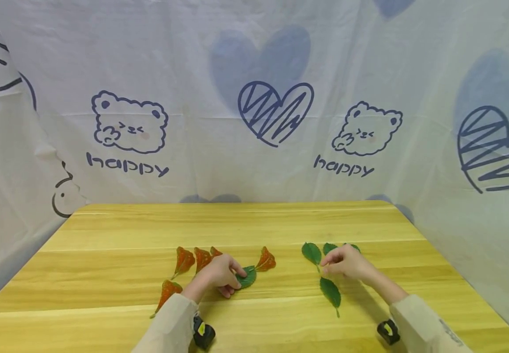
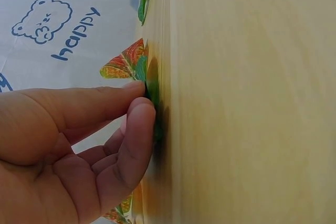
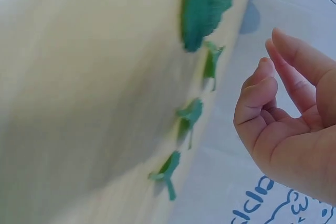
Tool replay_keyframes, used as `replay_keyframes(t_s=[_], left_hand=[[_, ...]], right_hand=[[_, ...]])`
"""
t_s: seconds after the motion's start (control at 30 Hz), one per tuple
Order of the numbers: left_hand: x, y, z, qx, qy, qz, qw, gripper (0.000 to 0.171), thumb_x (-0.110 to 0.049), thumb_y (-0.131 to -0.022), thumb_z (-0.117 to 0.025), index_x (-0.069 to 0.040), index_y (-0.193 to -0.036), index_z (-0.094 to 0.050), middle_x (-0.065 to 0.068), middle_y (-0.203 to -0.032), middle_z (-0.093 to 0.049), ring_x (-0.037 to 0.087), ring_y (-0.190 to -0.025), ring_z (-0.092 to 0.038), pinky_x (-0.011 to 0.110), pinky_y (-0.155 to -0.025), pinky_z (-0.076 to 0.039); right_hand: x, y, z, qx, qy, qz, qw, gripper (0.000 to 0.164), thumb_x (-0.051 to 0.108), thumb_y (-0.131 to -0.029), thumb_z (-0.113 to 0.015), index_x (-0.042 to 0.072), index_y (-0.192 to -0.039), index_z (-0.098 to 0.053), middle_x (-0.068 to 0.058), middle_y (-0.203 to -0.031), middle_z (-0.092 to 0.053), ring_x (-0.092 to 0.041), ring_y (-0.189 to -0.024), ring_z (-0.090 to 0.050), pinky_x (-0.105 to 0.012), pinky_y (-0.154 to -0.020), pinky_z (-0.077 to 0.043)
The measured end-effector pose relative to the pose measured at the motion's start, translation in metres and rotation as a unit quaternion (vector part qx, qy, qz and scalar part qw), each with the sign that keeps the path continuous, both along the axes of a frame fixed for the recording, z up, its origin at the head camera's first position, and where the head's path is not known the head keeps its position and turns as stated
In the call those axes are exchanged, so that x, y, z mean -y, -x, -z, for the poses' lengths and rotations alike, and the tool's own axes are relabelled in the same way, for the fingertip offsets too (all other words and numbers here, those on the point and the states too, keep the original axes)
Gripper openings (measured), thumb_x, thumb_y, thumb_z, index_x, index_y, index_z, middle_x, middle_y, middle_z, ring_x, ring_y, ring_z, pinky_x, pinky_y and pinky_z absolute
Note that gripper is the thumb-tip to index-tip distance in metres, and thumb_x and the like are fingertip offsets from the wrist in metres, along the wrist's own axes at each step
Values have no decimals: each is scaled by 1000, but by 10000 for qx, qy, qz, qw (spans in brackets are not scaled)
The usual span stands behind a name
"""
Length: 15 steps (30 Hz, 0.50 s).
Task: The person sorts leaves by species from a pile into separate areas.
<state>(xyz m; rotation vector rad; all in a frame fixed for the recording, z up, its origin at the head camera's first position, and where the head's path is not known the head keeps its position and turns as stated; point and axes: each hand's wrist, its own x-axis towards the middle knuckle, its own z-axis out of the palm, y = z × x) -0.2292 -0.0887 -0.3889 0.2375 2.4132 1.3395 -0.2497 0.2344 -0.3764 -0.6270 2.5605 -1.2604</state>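
My left hand (image 1: 220, 271) pinches a green leaf (image 1: 248, 277) with toothed edges between thumb and fingers, low over the table. In the left wrist view this leaf (image 2: 152, 85) is seen nearly edge-on. Just beyond it lies a red leaf (image 1: 266, 260). My right hand (image 1: 348, 262) hovers above the green leaves at the right, its fingers loosely bent and a gap beside the thumb; nothing is held. Nearest to it are one green leaf (image 1: 311, 253) to the left and another green leaf (image 1: 330, 293) in front. The right hand partly covers two farther leaves.
Several red leaves (image 1: 185, 260) lie left of my left hand, some partly behind it. One red leaf (image 1: 168, 293) sits closer to my left sleeve. The wooden table (image 1: 117, 230) ends at a white printed cloth (image 1: 201, 147) hanging behind and along the sides.
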Motion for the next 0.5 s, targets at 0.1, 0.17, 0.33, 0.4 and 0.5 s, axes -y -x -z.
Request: replay_keyframes(t_s=[0.1,0.17,0.33,0.4,0.5], left_hand=[[0,1,1,-21,31,-1,10000,20,10,-76,-63,4,-95,-66,12,-59,-59,12,-42,-51,30,-45,-50],[0,1,1,-40,54,-6,10000,20,10,-76,-63,4,-94,-66,12,-60,-59,12,-43,-52,30,-45,-50],[-1,0,0,-33,53,-2,10000,20,10,-76,-63,4,-94,-66,12,-60,-59,12,-44,-53,30,-46,-50],[-1,-1,-1,-15,29,13,10000,20,10,-76,-63,4,-95,-66,12,-60,-59,13,-44,-53,30,-46,-50],[0,-1,-1,10,-30,48,10000,20,10,-77,-62,4,-96,-66,13,-61,-59,13,-44,-53,31,-46,-50]], right_hand=[[6,1,-4,107,58,83,9999,17,3,-82,-61,-10,-93,-64,-9,-59,-52,-6,-42,-29,-21,-40,-29],[12,2,-6,160,94,112,9998,18,3,-82,-61,-10,-94,-63,-9,-63,-55,-7,-44,-32,-22,-42,-31],[27,3,-9,202,272,6,9994,20,4,-84,-60,-11,-98,-62,-10,-70,-59,-12,-52,-41,-26,-46,-37],[33,3,-9,258,386,-54,9989,21,3,-84,-59,-12,-99,-61,-10,-70,-59,-13,-53,-42,-27,-46,-38],[41,4,-8,371,523,-108,9979,22,2,-85,-58,-13,-101,-60,-12,-70,-59,-14,-53,-43,-27,-47,-38]])
